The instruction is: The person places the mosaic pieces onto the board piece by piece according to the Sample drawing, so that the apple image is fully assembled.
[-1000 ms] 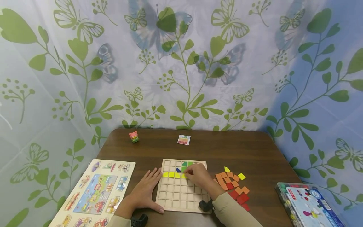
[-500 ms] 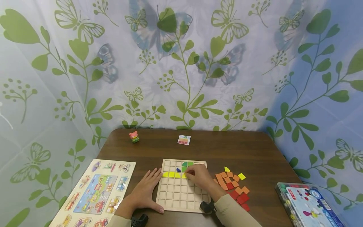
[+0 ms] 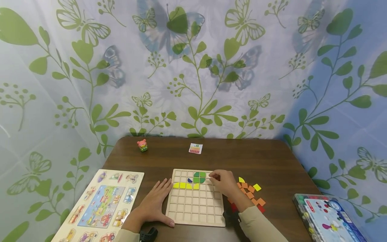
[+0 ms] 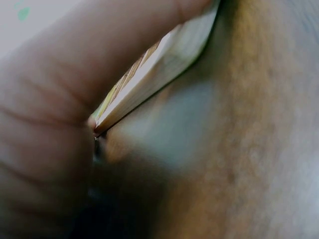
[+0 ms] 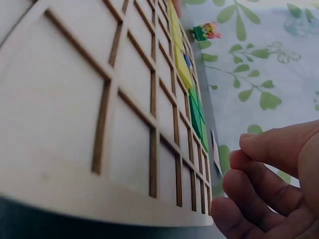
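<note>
A wooden grid board (image 3: 195, 210) lies on the table in front of me. Yellow tiles (image 3: 182, 185) line one of its rows. Behind them, green tiles (image 3: 199, 177) form a leaf-like block beside a small dark blue half-round piece (image 3: 191, 180). My left hand (image 3: 155, 203) rests along the board's left side, fingers straight and thumb near the front corner. Over the board's back right part hovers my right hand (image 3: 224, 183), its fingers loosely bent. In the right wrist view, thumb and index fingertips (image 5: 244, 142) come close together with nothing visible between them.
Loose orange tiles (image 3: 251, 189), red tiles and yellow pieces lie right of the board, partly behind the right arm. A small pattern card (image 3: 196, 148) and a pink-headed figurine (image 3: 142, 145) stand farther back. A picture puzzle (image 3: 102, 205) is at left, a plastic box (image 3: 329, 218) at right.
My right hand has left the yellow row and moved right and slightly back, uncovering the last yellow tile and the green block. The left hand stays in place.
</note>
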`<action>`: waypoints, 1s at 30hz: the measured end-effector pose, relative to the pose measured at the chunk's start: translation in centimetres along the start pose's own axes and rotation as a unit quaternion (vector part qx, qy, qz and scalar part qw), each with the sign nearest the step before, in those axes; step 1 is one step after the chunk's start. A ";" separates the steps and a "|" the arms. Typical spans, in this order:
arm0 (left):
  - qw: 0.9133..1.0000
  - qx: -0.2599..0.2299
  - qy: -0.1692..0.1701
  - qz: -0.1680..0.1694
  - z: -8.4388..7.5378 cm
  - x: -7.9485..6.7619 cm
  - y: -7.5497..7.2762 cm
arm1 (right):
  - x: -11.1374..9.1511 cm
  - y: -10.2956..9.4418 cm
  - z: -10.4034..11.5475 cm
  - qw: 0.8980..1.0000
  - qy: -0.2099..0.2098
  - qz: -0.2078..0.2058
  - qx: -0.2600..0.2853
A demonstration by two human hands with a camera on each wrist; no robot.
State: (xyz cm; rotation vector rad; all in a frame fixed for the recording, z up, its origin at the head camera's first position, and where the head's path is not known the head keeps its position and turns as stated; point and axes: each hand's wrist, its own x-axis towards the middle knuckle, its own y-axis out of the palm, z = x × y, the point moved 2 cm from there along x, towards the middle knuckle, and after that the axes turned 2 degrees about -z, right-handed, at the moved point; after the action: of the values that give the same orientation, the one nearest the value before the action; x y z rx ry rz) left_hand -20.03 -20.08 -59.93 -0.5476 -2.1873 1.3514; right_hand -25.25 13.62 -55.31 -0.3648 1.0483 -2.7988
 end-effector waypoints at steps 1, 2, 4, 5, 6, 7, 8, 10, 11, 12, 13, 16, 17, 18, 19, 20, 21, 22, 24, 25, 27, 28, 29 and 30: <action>1.000 0.002 0.003 -0.003 0.0 0.0 -0.1 | 0.0 0.1 0.0 1.000 -0.004 0.007 -0.006; 1.000 0.004 0.006 -0.006 0.1 -0.1 -0.1 | 0.0 0.2 0.1 1.000 -0.014 0.017 -0.011; 1.000 0.006 0.012 -0.011 0.1 -0.1 -0.2 | 0.1 0.6 0.5 0.998 -0.040 0.042 -0.022; 1.000 0.005 0.014 -0.013 0.1 -0.2 -0.3 | 0.1 1.0 0.6 0.997 -0.056 0.053 -0.030; 1.000 0.006 0.015 -0.012 0.1 -0.2 -0.3 | 0.1 1.4 0.8 0.995 -0.071 0.062 -0.036; 1.000 0.005 0.013 -0.010 0.1 -0.2 -0.3 | 0.2 1.8 1.1 0.993 -0.082 0.069 -0.041; 1.000 0.003 0.011 -0.009 0.1 -0.2 -0.3 | 0.2 2.1 1.2 0.992 -0.088 0.076 -0.045; 1.000 -0.002 0.005 -0.005 0.1 -0.1 -0.2 | 0.3 2.8 1.7 0.991 -0.090 0.086 -0.051; 1.000 -0.004 0.003 -0.003 0.1 -0.1 -0.2 | 0.4 3.0 1.8 0.991 -0.086 0.090 -0.054; 1.000 -0.005 0.000 -0.002 0.0 -0.1 -0.2 | 0.5 3.2 2.0 0.991 -0.082 0.095 -0.053; 1.000 -0.008 -0.003 0.000 0.0 0.0 -0.1 | 0.5 3.4 2.1 0.991 -0.075 0.100 -0.053; 1.000 -0.011 -0.006 0.004 -0.1 0.1 -0.1 | 0.7 3.7 2.3 0.991 -0.062 0.109 -0.051; 1.000 -0.011 -0.007 0.005 -0.1 0.1 0.0 | 0.7 3.8 2.3 0.991 -0.063 0.109 -0.053; 1.000 -0.012 -0.008 0.007 -0.2 0.1 -0.1 | 0.7 3.8 2.3 0.991 -0.063 0.110 -0.052; 1.000 -0.013 -0.009 0.008 -0.2 0.1 0.0 | 0.8 3.8 2.3 0.991 -0.061 0.110 -0.051; 1.000 -0.014 -0.010 0.009 -0.2 0.1 0.0 | 0.8 3.8 2.3 0.991 -0.059 0.110 -0.049; 1.000 -0.015 -0.011 0.010 -0.2 0.1 0.0 | 0.7 3.8 2.3 0.991 -0.060 0.110 -0.047; 1.000 -0.015 -0.011 0.010 -0.2 0.0 0.0 | 0.7 3.8 2.3 0.991 -0.060 0.110 -0.045; 1.000 -0.016 -0.012 0.010 -0.2 0.0 0.0 | 0.7 3.8 2.2 0.992 -0.058 0.109 -0.041; 1.000 -0.016 -0.012 0.010 -0.2 0.0 0.0 | 0.6 3.7 2.1 0.992 -0.058 0.107 -0.040; 1.000 -0.018 -0.010 0.008 -0.2 0.0 0.0 | 0.4 3.4 1.9 0.992 -0.065 0.099 -0.038; 1.000 -0.019 -0.010 0.008 -0.2 0.0 0.0 | 0.4 3.2 1.9 0.993 -0.068 0.093 -0.037; 1.000 -0.020 -0.010 0.008 -0.2 0.0 -0.1 | 0.3 2.9 1.8 0.993 -0.071 0.085 -0.038; 1.000 -0.021 -0.009 0.008 -0.2 0.0 -0.1 | 0.2 2.5 1.7 0.994 -0.074 0.075 -0.040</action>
State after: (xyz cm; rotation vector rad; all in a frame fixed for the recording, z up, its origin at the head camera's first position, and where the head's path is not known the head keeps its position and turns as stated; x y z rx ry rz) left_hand -19.93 -19.93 -59.75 -0.5704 -2.2354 1.3261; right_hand -24.91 10.64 -55.65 -0.4744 1.1067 -2.5612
